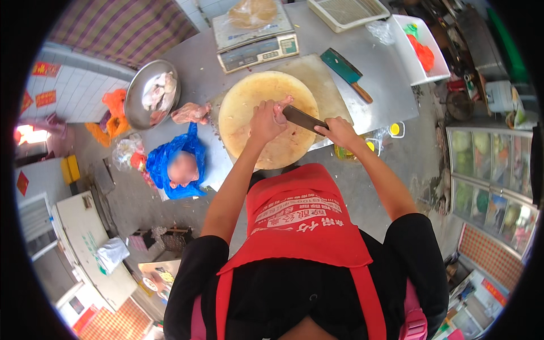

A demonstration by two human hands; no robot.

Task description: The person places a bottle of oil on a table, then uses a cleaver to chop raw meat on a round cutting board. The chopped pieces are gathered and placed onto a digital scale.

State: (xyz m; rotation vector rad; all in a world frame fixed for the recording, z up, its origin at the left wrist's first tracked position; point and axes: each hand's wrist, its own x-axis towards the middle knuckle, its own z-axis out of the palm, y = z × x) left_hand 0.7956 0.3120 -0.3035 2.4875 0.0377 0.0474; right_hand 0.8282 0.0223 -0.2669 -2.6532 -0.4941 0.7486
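On a round chopping board (255, 91), my left hand (265, 123) grips a piece of raw meat (281, 108), perhaps poultry. My right hand (335, 131) is closed on the handle of a cleaver (302, 119), whose blade lies against or close beside the meat. Left of the board is another raw meat piece (190, 113), partly next to a steel bowl (131, 100) with several pale pieces. A blue plastic bag (159, 163) with raw meat sits nearer me. A second cleaver (343, 68), with a green blade face and wooden handle, lies flat to the right.
A digital scale (259, 51) bearing a bagged item stands behind the board. At the back right are a white plastic basket (335, 27) and a white bin (435, 70) holding plastic bags. A bottle of yellow liquid (343, 153) stands below the metal table's (391, 102) near edge.
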